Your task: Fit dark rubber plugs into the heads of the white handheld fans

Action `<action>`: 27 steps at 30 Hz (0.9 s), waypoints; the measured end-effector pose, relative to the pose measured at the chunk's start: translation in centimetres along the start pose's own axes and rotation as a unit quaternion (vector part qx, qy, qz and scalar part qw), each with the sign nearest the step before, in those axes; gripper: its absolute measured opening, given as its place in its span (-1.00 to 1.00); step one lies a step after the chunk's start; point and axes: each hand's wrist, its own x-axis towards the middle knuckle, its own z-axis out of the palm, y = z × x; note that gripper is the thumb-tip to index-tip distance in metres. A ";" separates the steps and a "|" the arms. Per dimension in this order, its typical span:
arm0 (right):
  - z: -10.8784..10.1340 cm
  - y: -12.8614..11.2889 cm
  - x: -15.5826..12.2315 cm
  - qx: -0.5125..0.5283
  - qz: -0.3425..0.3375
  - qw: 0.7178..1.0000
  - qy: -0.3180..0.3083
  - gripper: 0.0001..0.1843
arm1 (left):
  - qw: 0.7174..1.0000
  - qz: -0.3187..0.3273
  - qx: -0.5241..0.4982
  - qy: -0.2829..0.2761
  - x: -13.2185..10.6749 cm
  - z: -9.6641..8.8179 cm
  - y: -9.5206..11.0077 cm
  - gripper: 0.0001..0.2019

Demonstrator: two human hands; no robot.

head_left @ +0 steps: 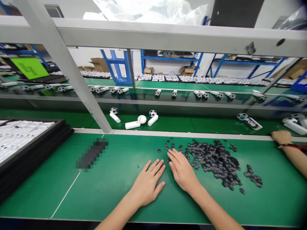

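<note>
Resting my left hand and my right hand palm down on the green worktop, I keep both open with the fingers spread, and neither has hold of anything. Just beyond my right fingertips lies a loose heap of small dark grey discs, flat and matt, perhaps rubber, though I can't be sure from this view. A smaller cluster of discs sits to its right, and a stray disc lies apart to its left.

On the green shelf ahead stand white sticks and football-patterned balls, below a grey metal frame. Blue racks and cardboard boxes stand farther back. At the right edge, a co-worker's hand rests on the worktop's far edge, its arm cut off by the frame. A black tray of white packets is cut off at the left, and a dark object on the worktop is blurred beyond recognition.
</note>
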 end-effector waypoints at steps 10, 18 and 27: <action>2.3 -1.3 0.9 -0.053 0.037 0.994 -0.085 -0.32 | 0.983 -0.132 0.101 0.074 -4.9 0.4 -5.0 -0.32; 4.4 -3.0 6.6 -0.041 0.024 0.993 -0.105 -0.31 | 0.970 -0.187 0.138 0.071 -5.5 1.2 -6.3 -0.37; 4.7 -0.3 7.8 -0.065 0.081 0.988 -0.118 -0.31 | 0.968 -0.195 0.150 0.050 -5.7 1.0 -6.2 -0.36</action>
